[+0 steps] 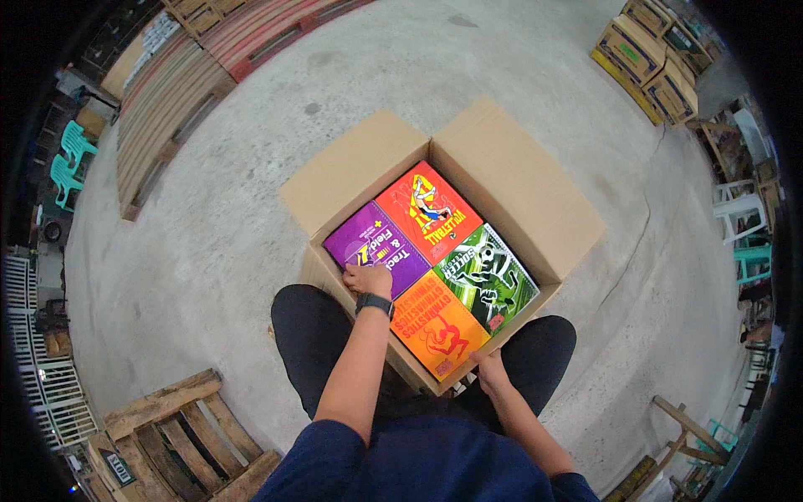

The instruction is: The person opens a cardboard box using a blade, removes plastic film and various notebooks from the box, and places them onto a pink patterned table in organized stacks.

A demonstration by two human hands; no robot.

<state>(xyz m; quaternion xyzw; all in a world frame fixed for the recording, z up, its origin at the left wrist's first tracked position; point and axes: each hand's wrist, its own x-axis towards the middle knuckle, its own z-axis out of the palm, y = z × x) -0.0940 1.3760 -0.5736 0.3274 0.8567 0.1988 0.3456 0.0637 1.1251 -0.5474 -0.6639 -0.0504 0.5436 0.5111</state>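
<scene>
An open cardboard box (544,301) sits tilted between my knees, its flaps folded outward. Four flat covers fill it side by side, likely notebooks or books: a purple one (406,263), a red one (410,205) with a player figure, a green one (502,289) with black-and-white figures, and an orange one (443,330) with a gymnast figure. My left hand (368,280), a dark watch on its wrist, has its fingers curled at the near left edge of the purple notebook. At the box's near right rim, my right hand (492,372) grips the cardboard, its fingertips partly hidden.
Wooden pallets (176,109) stand at the far left, and another pallet (184,435) lies at the near left. Stacked cartons (640,54) are at the far right. Green plastic chairs (71,163) and a white chair (740,209) line the sides. Concrete floor (251,209) surrounds me.
</scene>
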